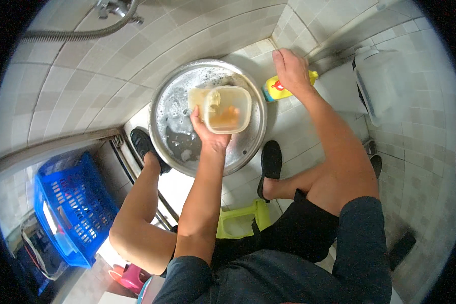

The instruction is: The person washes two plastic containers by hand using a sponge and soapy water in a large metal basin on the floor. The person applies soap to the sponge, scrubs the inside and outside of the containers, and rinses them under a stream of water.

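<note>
My left hand [209, 133] holds a translucent plastic food container [244, 109] over a wide round metal basin [157, 147]. A pale, squarish piece [195, 98] shows at the container's left side; whether it is a separate lid I cannot tell. Orange tones and a yellowish smear show through the container. Soapy water [175, 114] with white suds lies in the basin. To the basin's right, my right hand [291, 71] is closed around a yellow bottle [274, 89] with a blue-green end and a red mark. The hand hides the bottle's middle, and most of its fingertips are out of sight.
A blue plastic basket [78, 202] stands at the left, behind a metal rail. My shoes [271, 159] flank the basin on the tiled floor. A lime-green plastic stool [245, 219] is under me. A shower hose [81, 35] hangs upper left; a white bin-like object [339, 86] stands right.
</note>
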A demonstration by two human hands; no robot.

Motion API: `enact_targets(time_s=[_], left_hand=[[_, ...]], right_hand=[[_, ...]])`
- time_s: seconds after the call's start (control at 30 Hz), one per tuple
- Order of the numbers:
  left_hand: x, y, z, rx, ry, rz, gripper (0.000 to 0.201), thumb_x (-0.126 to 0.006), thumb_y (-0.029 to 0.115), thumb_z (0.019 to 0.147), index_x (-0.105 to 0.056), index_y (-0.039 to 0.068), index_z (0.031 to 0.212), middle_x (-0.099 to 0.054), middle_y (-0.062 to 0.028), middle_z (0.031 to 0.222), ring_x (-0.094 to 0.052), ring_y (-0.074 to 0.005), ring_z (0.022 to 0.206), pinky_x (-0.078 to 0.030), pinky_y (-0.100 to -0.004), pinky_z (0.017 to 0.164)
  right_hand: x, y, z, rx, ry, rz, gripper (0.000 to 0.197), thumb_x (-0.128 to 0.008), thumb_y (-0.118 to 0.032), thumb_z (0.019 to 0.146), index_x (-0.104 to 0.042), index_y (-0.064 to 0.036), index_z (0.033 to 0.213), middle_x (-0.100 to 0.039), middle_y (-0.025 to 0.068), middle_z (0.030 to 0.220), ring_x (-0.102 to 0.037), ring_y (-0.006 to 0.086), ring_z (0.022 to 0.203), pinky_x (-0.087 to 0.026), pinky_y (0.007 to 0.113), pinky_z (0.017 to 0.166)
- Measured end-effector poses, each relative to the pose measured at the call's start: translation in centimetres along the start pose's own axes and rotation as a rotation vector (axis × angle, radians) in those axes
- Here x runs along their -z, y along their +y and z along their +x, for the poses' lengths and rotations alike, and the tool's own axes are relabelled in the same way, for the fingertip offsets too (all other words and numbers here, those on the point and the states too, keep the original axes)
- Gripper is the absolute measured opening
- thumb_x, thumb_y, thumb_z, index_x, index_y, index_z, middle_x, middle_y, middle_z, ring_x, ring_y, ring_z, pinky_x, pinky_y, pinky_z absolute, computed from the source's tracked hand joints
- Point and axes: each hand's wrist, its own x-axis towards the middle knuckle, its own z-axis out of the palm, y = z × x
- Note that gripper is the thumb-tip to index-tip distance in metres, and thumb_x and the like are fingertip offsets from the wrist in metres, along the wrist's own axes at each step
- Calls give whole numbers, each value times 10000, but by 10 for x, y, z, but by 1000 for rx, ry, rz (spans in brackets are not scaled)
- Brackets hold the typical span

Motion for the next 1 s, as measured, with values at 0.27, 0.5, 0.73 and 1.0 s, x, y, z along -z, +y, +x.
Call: enact_targets(time_s=[0.27,0.5,0.73,1.0], left_hand=[[69,71,-35,-214,-78,-76,480,-453,403,1007,-667,32,1222,-714,-130,1149,-694,-331,1015,-579,-488,924],[131,87,-50,-198,-107,-107,527,-450,459,1003,-670,54,1258,-716,-142,1202,-691,-331,1053,-569,-508,942],[153,105,-47,-88,-153,-184,606,-475,537,969,-629,96,1355,-689,-139,1284,-663,-367,1125,-541,-564,957],[155,108,-42,-111,-6,-105,659,-506,588,925,-578,162,1423,-639,-128,1349,-613,-375,1190,-488,-628,961]], right_hand=[[-67,-87,-57,221,-425,72,263,-575,-269,975,-646,-31,888,-685,238,876,-670,436,825,-516,570,745],[-151,-116,-173,301,-753,-162,663,-738,-228,831,-515,-37,1425,-464,258,1483,-493,430,1335,-473,583,1033],[-177,-139,-176,186,-718,-205,600,-690,-214,872,-503,44,1380,-438,305,1442,-468,429,1318,-462,586,963],[-189,-100,-93,-113,-368,-378,566,-687,-223,887,-517,23,1368,-484,300,1442,-484,421,1353,-435,537,1091]])
